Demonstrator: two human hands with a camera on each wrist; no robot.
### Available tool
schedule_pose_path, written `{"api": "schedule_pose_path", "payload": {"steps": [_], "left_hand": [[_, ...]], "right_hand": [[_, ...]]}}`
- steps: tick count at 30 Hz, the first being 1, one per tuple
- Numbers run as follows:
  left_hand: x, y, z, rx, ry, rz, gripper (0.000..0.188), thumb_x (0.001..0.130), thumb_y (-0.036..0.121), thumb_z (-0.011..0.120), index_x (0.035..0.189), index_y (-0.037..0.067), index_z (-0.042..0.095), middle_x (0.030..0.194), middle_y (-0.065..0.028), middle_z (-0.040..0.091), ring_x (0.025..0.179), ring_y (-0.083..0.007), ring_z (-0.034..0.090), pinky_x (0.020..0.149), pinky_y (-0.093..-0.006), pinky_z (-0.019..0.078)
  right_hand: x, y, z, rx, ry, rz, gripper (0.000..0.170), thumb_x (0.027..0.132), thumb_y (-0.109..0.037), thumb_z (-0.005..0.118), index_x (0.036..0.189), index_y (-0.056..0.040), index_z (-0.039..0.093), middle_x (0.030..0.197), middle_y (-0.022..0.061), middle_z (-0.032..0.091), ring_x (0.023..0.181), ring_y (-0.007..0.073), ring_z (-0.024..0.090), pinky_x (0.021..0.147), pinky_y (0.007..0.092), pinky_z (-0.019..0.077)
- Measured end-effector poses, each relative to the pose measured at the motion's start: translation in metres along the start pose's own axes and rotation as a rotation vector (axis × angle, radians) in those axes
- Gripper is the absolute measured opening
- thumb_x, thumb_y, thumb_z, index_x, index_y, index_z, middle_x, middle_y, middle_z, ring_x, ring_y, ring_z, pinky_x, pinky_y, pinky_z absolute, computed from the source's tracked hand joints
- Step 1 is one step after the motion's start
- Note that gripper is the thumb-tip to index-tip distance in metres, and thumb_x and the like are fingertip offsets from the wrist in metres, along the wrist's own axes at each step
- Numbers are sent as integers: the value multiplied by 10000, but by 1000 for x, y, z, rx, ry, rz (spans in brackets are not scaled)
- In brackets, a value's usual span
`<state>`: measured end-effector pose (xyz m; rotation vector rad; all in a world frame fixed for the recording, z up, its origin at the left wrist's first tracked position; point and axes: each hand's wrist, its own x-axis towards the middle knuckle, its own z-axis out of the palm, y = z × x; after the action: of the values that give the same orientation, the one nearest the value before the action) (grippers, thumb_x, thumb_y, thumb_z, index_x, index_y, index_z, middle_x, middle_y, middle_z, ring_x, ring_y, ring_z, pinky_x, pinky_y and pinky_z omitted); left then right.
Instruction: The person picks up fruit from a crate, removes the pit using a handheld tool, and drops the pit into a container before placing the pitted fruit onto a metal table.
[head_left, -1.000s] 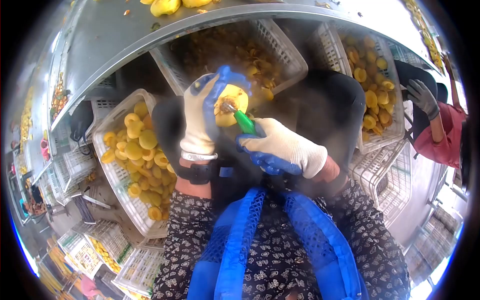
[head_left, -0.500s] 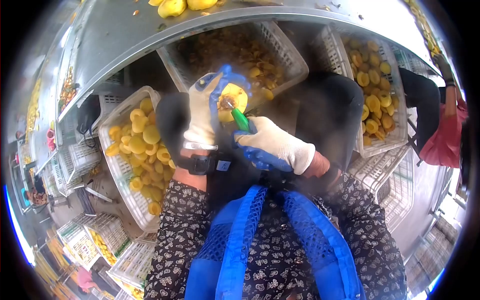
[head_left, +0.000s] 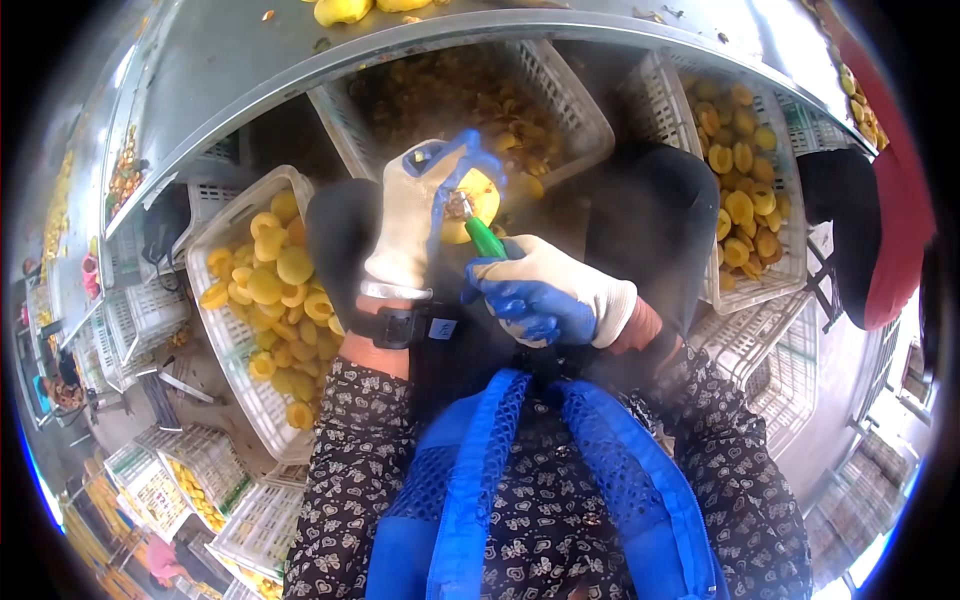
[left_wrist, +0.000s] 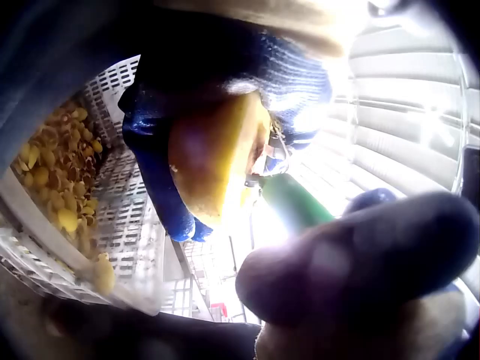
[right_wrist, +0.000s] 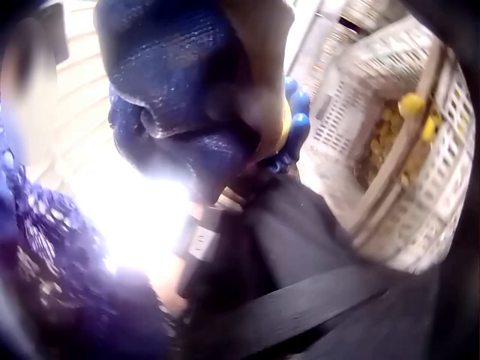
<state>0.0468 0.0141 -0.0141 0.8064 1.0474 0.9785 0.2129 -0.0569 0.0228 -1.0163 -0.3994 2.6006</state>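
Observation:
My gloved left hand (head_left: 405, 215) holds a yellow peach half (head_left: 483, 195), its cut face toward my right hand. The left wrist view shows blue-coated fingers (left_wrist: 154, 165) wrapped behind the round side of the peach half (left_wrist: 206, 161). In my gloved right hand (head_left: 555, 295) is the green handle of a small metal-tipped pitting tool (head_left: 484, 236). Its tip sits at the brown centre of the cut face. Curled blue fingers (right_wrist: 180, 82) fill the right wrist view, where the tool is hidden.
A crate (head_left: 225, 345) of peach halves stands at left, another crate (head_left: 768, 292) at right. Between them, under the metal table (head_left: 230, 90), is a crate (head_left: 590, 130) of scraps. Stacked empty crates (head_left: 780, 370) stand lower right. A person in red (head_left: 900, 210) is at far right.
My right hand has rolled on the tool, so more of its blue-coated fingers show. The left hand still holds the peach half. The person in red has leaned toward the table.

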Motion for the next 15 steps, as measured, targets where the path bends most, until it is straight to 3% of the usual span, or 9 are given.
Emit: {"api": "schedule_pose_path", "payload": {"steps": [1, 4, 7, 8, 11, 12, 13, 15], "left_hand": [[-2, 1, 0, -11, -1, -9, 162, 895, 157, 710, 940, 3, 683, 806, -48, 675, 668, -116, 635, 574, -248, 496], [1, -8, -3, -18, 44, 156, 184, 885, 172, 730, 918, -3, 685, 796, -37, 672, 680, -102, 628, 588, -241, 489], [7, -16, -6, 26, 86, 72, 195, 870, 169, 745, 912, -11, 684, 810, -31, 674, 694, -99, 626, 623, -235, 493], [0, -6, 0, 113, 56, 108, 199, 861, 169, 755, 909, -11, 685, 830, -32, 679, 692, -104, 623, 652, -235, 498], [-7, -9, 3, 360, 9, 257, 206, 859, 174, 758, 929, -8, 692, 837, -32, 683, 699, -101, 619, 660, -234, 497], [4, -23, -2, 97, 44, 159, 226, 845, 173, 768, 959, -8, 696, 849, -32, 683, 721, -101, 624, 659, -241, 500], [8, -25, -9, 25, -6, 51, 196, 898, 163, 703, 996, -7, 702, 880, -49, 697, 738, -124, 643, 671, -261, 513], [6, -14, -7, 142, -19, 148, 280, 956, 246, 620, 1000, -23, 683, 895, -104, 703, 765, -192, 671, 690, -311, 546]], "right_hand": [[1, 2, -5, 97, -100, 32, 152, 966, -195, 584, 963, -45, 559, 623, -13, 496, 434, 84, 467, 385, 244, 379], [-5, -2, 21, -23, 71, -48, 159, 966, -182, 571, 872, -57, 540, 587, -10, 475, 394, 84, 446, 327, 236, 332], [-1, -2, 22, -111, 198, -64, 159, 961, -177, 569, 863, -54, 548, 579, -13, 459, 385, 82, 426, 326, 233, 310], [0, 0, 16, -83, 156, -26, 163, 982, -185, 559, 891, -51, 544, 594, -7, 469, 398, 86, 436, 330, 232, 308], [3, 18, -2, 436, -319, 47, 175, 1012, -208, 534, 952, -43, 537, 618, 0, 484, 417, 96, 456, 336, 235, 314], [7, 23, 0, 471, -366, 27, 191, 1032, -226, 502, 1010, -38, 528, 637, 2, 494, 434, 106, 478, 336, 242, 327], [7, 22, 0, 464, -339, 20, 195, 1032, -227, 499, 1014, -36, 529, 635, 3, 494, 432, 107, 478, 334, 243, 329], [5, 16, 1, 446, -288, 8, 202, 1033, -231, 495, 1022, -33, 531, 632, 5, 493, 428, 109, 478, 329, 245, 331]]}}
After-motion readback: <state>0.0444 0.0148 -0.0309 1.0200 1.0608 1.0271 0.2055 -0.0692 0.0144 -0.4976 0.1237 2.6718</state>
